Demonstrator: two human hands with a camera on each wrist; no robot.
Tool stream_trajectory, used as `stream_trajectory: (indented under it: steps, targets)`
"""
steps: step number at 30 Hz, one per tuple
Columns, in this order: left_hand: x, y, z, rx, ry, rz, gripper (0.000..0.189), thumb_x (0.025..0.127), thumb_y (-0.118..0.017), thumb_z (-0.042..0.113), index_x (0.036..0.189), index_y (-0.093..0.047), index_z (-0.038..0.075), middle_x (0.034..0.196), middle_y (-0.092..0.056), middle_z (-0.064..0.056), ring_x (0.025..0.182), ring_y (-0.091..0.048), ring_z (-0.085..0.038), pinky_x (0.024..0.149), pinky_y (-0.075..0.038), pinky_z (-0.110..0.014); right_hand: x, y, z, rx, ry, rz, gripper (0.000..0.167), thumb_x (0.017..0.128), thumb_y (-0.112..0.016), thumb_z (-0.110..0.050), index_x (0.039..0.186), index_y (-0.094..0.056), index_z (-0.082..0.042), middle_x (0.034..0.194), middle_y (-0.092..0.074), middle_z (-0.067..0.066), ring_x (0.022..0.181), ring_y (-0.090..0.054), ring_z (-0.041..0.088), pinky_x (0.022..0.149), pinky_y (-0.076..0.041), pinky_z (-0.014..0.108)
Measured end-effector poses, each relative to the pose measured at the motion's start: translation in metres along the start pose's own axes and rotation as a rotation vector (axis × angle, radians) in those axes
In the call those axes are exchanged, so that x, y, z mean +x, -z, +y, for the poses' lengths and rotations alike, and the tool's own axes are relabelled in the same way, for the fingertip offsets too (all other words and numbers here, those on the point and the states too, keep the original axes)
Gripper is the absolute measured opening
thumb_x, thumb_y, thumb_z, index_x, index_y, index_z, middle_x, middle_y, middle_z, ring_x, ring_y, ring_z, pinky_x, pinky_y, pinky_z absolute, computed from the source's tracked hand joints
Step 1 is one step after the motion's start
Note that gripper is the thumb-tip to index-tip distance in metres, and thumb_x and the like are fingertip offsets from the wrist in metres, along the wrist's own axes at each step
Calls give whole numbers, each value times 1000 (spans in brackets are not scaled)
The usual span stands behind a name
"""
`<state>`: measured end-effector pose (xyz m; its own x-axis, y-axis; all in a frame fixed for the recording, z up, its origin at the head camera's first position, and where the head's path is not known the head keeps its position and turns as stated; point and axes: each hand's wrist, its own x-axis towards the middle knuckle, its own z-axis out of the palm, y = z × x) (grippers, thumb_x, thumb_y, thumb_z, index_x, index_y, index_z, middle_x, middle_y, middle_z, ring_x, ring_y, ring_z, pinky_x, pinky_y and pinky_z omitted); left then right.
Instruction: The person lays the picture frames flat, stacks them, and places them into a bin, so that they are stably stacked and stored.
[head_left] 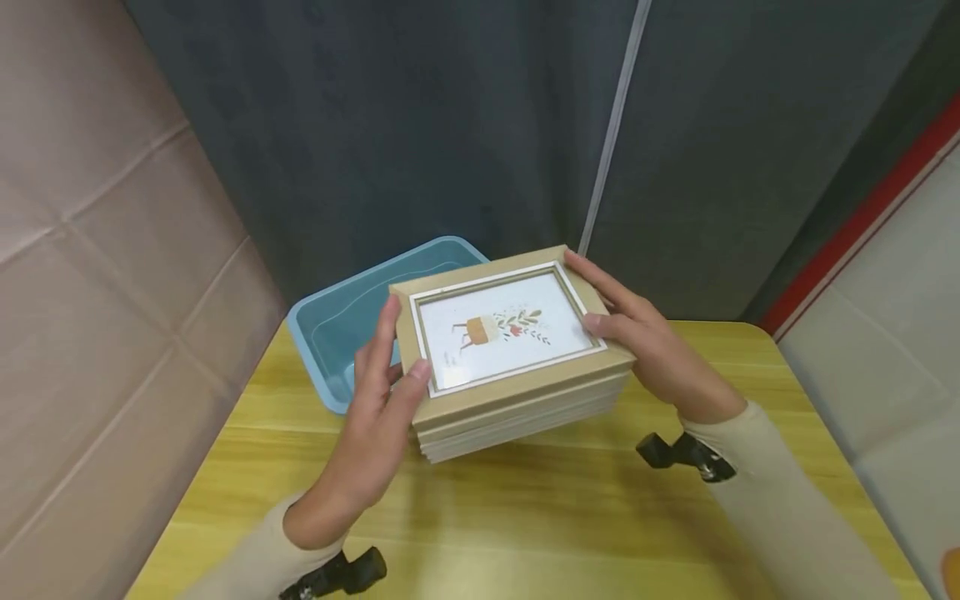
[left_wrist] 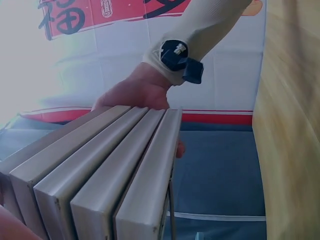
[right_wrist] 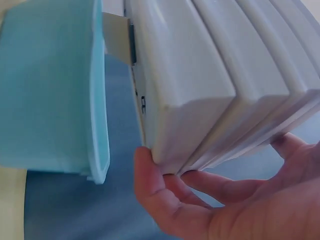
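Observation:
A stack of several picture frames (head_left: 525, 421) is held up above the table between both hands. The top picture frame (head_left: 480, 404) has a light wood border and a print of a potted plant. My left hand (head_left: 367, 429) grips the stack's left end, its thumb on the top border. At the opposite end, my right hand (head_left: 660, 350) holds on, with the thumb over the top frame's edge and fingertips (right_wrist: 146, 162) curled at the lowest frame. White side edges (left_wrist: 115, 165) of the frames show in the left wrist view. A stand flap (right_wrist: 117, 37) sticks out from the bottom frame's back.
Behind and left of the stack, a blue plastic basin (head_left: 315, 333) stands on the yellow wood-grain table (head_left: 525, 517); the stack hides part of it. A dark curtain (head_left: 375, 125) hangs behind the table. Pale sheets (head_left: 112, 292) line the left and right sides.

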<state>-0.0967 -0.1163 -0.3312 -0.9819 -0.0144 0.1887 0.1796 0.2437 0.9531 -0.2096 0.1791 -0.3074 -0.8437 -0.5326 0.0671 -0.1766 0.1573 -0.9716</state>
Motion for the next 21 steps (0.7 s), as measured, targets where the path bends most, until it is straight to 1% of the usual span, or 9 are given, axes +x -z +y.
stream_trajectory:
  steps: [3,5,8,11,13,16,18,20,21]
  targets:
    - [10,7,4,-88,81,14,68,112,-42,33,165,-5,55,165,-15,-2,141,-36,-27,109,-42,-48,21,-1,-6,10,-18,-24,66,106,-47,-22,165,-30,-46,176,-17,-15,157,-19,28,122,-22,63]
    - [19,12,6,-169,133,29,66,112,-41,36,163,-6,59,168,-9,1,149,-24,-24,115,-35,-52,35,-2,-8,25,-20,-39,65,106,-47,-23,165,-31,-46,176,-18,-14,157,-20,26,124,-21,62]
    - [33,19,4,-272,175,50,64,111,-41,38,161,-9,62,173,-1,12,157,-10,-20,120,-29,-62,57,-3,-8,45,-35,-59,65,106,-49,-26,164,-31,-48,176,-19,-11,154,-26,29,120,-31,57]
    - [45,25,-2,-332,197,84,63,110,-41,37,159,-12,64,172,2,27,161,-1,-12,122,-18,-69,80,-6,-7,65,-57,-67,65,104,-53,-29,162,-34,-52,174,-23,-6,146,-38,34,106,-45,50]
    - [53,30,-7,-356,219,116,63,109,-40,35,158,-14,66,171,2,33,161,2,-6,122,-14,-69,97,-10,-5,69,-75,-65,65,102,-56,-31,159,-37,-55,173,-26,-4,139,-45,35,97,-51,46]
    - [66,37,-13,-400,257,179,65,108,-39,31,158,-16,66,173,-1,29,155,-26,-15,117,-28,-60,122,-15,0,67,-104,-56,64,100,-58,-34,156,-40,-59,169,-32,-3,129,-54,36,88,-56,45]
    - [75,41,-16,-445,269,219,68,107,-39,27,159,-17,64,175,-8,19,142,-45,-20,111,-40,-49,138,-19,4,69,-119,-58,63,99,-58,-35,154,-42,-60,168,-33,-3,127,-56,35,88,-57,45]
    - [84,45,-21,-493,277,260,70,105,-40,22,160,-20,61,172,-20,12,123,-57,-23,99,-50,-40,153,-24,10,78,-135,-58,63,98,-58,-35,153,-42,-61,169,-33,-3,127,-57,35,89,-57,48]
    - [88,47,-23,-513,280,280,71,105,-40,21,161,-21,59,170,-24,10,121,-59,-21,97,-51,-37,160,-26,13,86,-138,-61,63,98,-58,-35,153,-42,-61,169,-32,-3,129,-56,35,92,-56,49]
